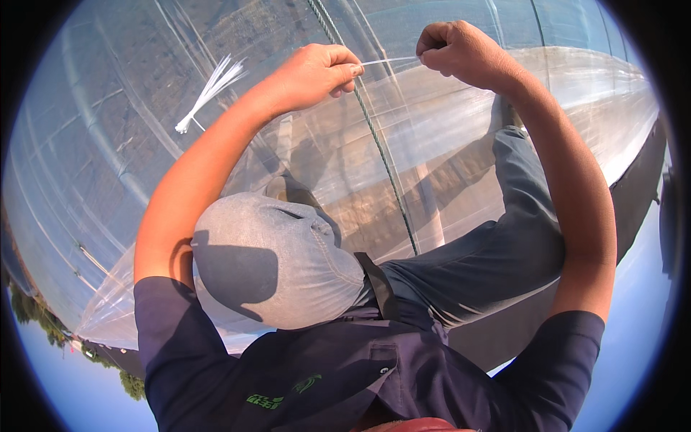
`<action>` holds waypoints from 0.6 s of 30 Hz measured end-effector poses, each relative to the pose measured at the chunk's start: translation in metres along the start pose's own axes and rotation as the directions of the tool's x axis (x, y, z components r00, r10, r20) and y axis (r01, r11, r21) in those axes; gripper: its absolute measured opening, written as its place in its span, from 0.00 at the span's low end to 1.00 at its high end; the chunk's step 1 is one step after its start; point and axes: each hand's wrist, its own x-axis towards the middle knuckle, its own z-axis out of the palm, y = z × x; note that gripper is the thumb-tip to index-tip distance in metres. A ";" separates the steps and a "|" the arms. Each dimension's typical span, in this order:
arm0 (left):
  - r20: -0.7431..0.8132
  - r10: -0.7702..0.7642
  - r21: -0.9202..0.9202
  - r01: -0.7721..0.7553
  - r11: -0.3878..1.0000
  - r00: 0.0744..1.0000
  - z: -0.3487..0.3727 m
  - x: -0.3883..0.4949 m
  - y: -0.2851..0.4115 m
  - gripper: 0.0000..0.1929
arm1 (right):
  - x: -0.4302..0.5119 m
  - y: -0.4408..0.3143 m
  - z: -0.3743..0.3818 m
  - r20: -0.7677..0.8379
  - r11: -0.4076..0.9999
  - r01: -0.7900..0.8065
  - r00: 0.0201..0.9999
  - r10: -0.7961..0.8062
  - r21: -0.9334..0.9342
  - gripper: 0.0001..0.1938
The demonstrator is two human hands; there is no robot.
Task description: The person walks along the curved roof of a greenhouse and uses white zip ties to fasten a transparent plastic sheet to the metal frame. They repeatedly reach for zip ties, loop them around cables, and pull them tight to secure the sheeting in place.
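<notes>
Between my two hands a thin white cable tie (390, 60) is stretched out almost level. The fingertips of my left hand (326, 73) pinch one end, right beside a green twisted rope (378, 135). My right hand (467, 56) is closed in a loose fist on the other end. Whether the tie passes around the rope is hidden by the left fingers. A bundle of white cable ties (210, 97) lies fanned out on the clear plastic film (146, 70), left of my left wrist.
Under the film run pale tubes (94, 121) like a greenhouse frame. My bent legs, in grey trousers (286, 259), rest on the film, either side of the rope. A dark sheet (639, 186) borders the film at right. Trees (40, 318) stand beyond the lower left edge.
</notes>
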 end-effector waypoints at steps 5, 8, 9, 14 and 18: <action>-0.057 0.024 0.240 -0.010 0.971 0.998 0.000 0.002 -0.001 0.14 | 0.019 -0.012 0.026 0.061 0.959 0.203 0.979 -0.195 -0.200 0.11; -0.053 -0.034 0.270 0.047 0.962 0.998 0.003 0.005 0.006 0.15 | 0.033 -0.020 0.051 0.076 0.966 0.220 0.974 -0.211 -0.135 0.11; -0.059 -0.066 0.274 0.080 0.958 0.996 0.002 0.005 0.007 0.16 | 0.038 -0.021 0.059 0.080 0.982 0.182 0.981 -0.178 -0.046 0.10; -0.141 0.087 0.164 -0.063 0.984 0.986 0.006 0.008 -0.037 0.14 | 0.037 -0.013 0.062 0.144 0.992 0.093 0.984 -0.105 0.090 0.11; -0.145 0.012 0.175 0.013 0.985 0.989 0.015 0.008 -0.013 0.13 | 0.039 -0.006 0.072 0.125 0.995 0.086 0.988 -0.093 0.059 0.11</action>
